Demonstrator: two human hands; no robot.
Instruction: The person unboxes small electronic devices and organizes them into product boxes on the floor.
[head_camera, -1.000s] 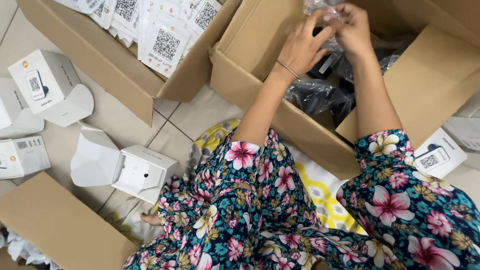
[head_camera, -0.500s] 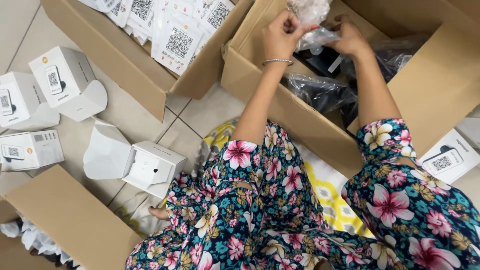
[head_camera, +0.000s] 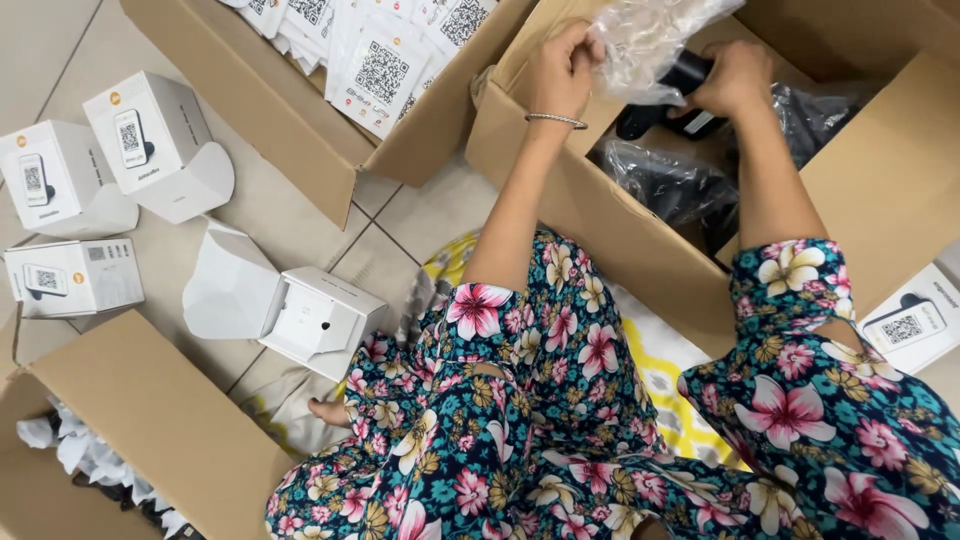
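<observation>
Hands at work over an open brown cardboard box (head_camera: 640, 250) that stands on the tiled floor (head_camera: 60, 40). The left hand (head_camera: 560, 75) pinches the edge of a crinkled clear plastic bag (head_camera: 655, 35), fingers closed on the film. The right hand (head_camera: 735, 80) is clenched about a small black device (head_camera: 665, 95), which lies at the mouth of the bag, above the interior of the box; whether it is partly inside the film cannot be told from this view. The bag is judged thin, light, limp and somewhat slippery, best gripped at a gathered edge. The device appears rigid and light, with a smooth casing, and is best held across its body. Further black items in dark plastic wrap (head_camera: 675, 185) rest in the box beneath. A second cardboard box of white printed cards (head_camera: 380, 70) stands to the left. Small white cartons (head_camera: 150, 140), several with flaps open, lie on the floor near the flowered trousers (head_camera: 560, 400). A third brown carton (head_camera: 130, 420) sits at lower left.
</observation>
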